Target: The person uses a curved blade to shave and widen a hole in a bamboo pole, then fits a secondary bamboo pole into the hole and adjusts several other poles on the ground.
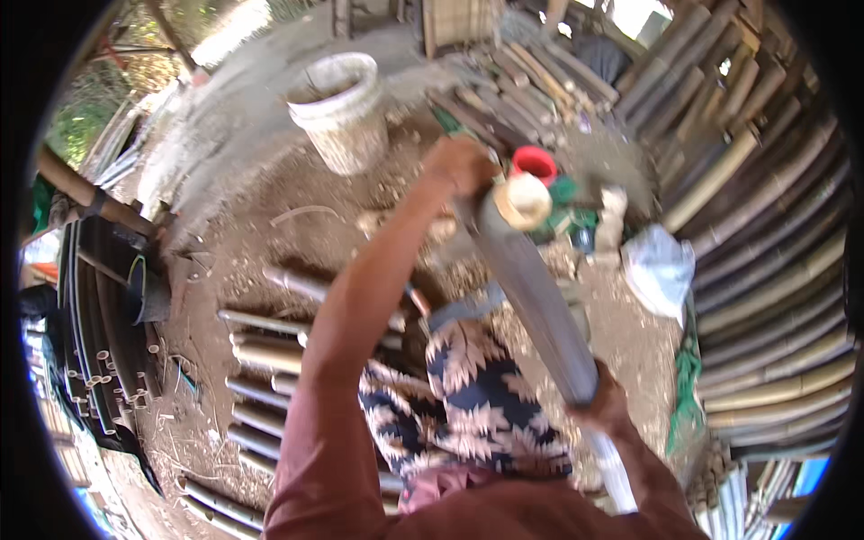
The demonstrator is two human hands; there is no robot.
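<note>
I hold a long grey bamboo pole [536,288] slanting from lower right up to the middle of the view. My left hand [461,166] grips it near its pale cut end [523,200], arm stretched forward. Lower down the pole, by my knee, my right hand [601,403] wraps around it. My lap in dark floral cloth [477,396] lies under the pole.
A dirty white bucket [340,108] stands on the dirt ahead. A red cup [535,163] and green items sit beyond the pole's end. Cut bamboo pieces [261,360] lie at my left. Long bamboo poles [774,261] are stacked along the right, with a white bag [659,268] beside them.
</note>
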